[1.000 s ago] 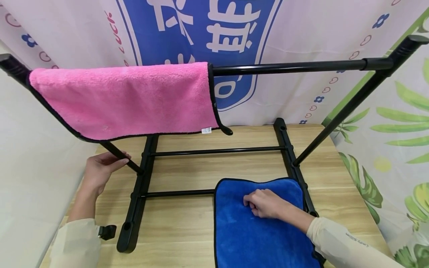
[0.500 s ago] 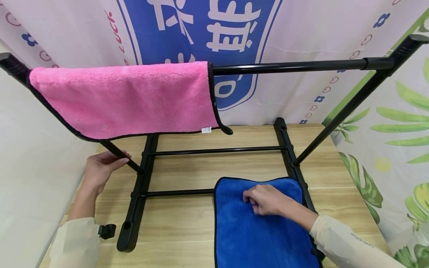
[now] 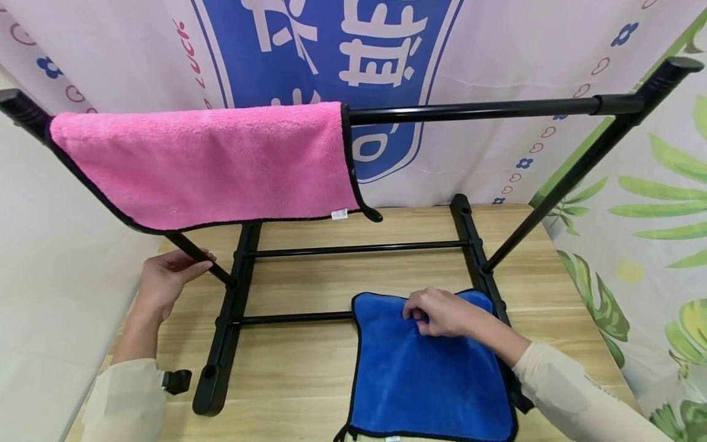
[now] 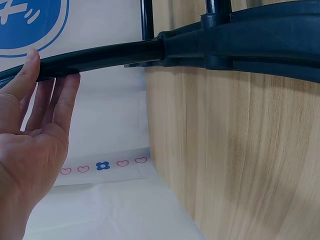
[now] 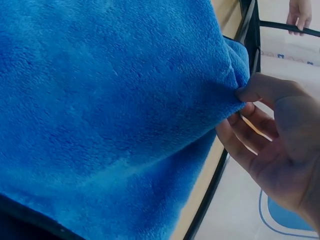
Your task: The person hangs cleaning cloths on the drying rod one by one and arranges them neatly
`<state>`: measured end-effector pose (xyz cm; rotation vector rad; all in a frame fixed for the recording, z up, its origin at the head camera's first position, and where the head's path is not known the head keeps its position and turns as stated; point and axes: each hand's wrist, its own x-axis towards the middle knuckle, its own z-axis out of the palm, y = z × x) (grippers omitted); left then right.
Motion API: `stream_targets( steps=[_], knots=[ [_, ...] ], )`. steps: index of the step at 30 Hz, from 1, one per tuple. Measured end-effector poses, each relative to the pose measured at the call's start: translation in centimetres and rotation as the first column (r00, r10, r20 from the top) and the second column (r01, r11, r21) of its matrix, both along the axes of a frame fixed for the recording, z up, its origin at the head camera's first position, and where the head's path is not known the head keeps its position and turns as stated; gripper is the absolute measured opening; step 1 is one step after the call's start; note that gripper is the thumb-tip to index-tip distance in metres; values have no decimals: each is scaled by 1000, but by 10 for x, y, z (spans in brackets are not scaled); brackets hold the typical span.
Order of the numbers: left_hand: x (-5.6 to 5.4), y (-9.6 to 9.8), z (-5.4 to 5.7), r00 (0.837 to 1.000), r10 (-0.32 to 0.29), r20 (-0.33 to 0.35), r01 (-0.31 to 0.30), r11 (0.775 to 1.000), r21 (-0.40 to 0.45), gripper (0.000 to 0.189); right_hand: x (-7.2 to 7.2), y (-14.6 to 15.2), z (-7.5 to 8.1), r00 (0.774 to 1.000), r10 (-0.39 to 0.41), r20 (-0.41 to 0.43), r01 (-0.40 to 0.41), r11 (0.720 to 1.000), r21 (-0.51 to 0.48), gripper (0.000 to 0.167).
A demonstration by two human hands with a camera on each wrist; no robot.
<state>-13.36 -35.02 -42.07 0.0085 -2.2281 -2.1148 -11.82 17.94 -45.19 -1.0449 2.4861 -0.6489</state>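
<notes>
My left hand holds the left post of a black metal towel rack, low down near its foot. In the left wrist view the thumb is on one side of the post and the fingertips are on the other. My right hand pinches a blue plush towel with black edging, gathering it between thumb and fingers near its far edge. The right wrist view shows the towel drawn into a fold at the pinch. A pink towel hangs over the rack's top rail on the left.
The bare top rail runs right to the right post. Below, two thin crossbars join the black feet on a wood-grain table. A printed curtain stands behind.
My right hand has lifted and moved slightly away from me, pulling the blue towel along; its near edge and corner loop have come into view. The left hand keeps its hold.
</notes>
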Motion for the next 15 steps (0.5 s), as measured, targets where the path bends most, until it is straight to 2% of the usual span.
stream_targets(
  steps=[7,15],
  knots=[
    [0,1,2,1000,15,20,-14,999,-41,19,-13,4,11,999,11,33,-9,998,-55,25],
    [1,-1,1,1000,11,19,-10,998,-54,19,-17,5,25,1000,-10,-5,10,995,-100,26]
  ],
)
